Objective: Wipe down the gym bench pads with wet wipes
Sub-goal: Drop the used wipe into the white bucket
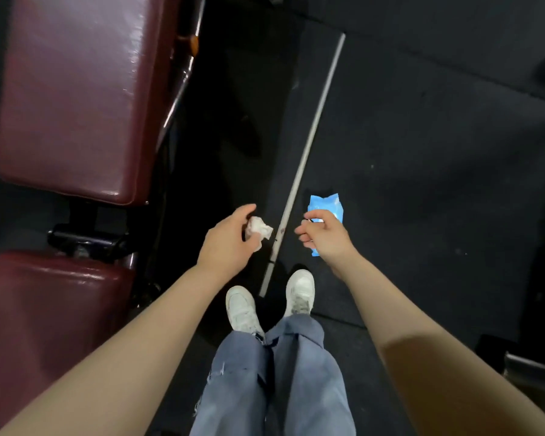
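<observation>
- Left hand (225, 243) grips a crumpled wet wipe (258, 229), off the pads.
- Right hand (323, 236), fingers loosely curled, holds nothing visible; blue wipes pack (326, 207) lies on floor beneath it.
- Back pad (82, 89) and seat pad (44, 309) glossy; wiped extent unclear, judged mid-task.

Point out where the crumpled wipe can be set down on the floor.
Bare floor lies right of the metal rod, beyond the blue wipes pack. The strip between rod and bench pad is narrow and dark.
</observation>
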### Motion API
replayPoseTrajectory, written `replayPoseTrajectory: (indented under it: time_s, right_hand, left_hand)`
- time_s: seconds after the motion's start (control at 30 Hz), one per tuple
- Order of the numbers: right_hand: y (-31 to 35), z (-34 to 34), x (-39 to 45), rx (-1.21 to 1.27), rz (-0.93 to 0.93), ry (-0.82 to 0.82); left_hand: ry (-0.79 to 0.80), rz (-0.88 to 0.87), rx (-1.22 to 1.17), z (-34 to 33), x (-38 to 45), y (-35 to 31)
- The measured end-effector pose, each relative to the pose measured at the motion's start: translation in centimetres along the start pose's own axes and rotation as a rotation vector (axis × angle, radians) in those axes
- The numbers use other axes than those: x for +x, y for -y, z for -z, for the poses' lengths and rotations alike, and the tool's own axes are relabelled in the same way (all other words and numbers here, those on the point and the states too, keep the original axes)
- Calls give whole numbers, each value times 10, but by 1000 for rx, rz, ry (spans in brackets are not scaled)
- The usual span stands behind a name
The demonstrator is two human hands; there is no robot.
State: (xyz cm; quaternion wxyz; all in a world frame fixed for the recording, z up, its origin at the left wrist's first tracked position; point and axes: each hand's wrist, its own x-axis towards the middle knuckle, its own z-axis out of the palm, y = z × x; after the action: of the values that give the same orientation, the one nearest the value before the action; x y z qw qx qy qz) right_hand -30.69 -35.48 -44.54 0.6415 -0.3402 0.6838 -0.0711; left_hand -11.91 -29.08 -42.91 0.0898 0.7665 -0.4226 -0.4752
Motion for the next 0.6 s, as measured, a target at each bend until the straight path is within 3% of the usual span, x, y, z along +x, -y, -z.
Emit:
replayPoseTrajectory:
  time_s: [0.2, 0.6]
  right_hand:
    - [-83, 45, 96, -534, -198, -34]
    - [-177, 26, 250, -689, -254, -272]
  left_hand:
    - [-14, 73, 129, -53, 62, 13]
    - [60, 20, 247, -154, 156, 75]
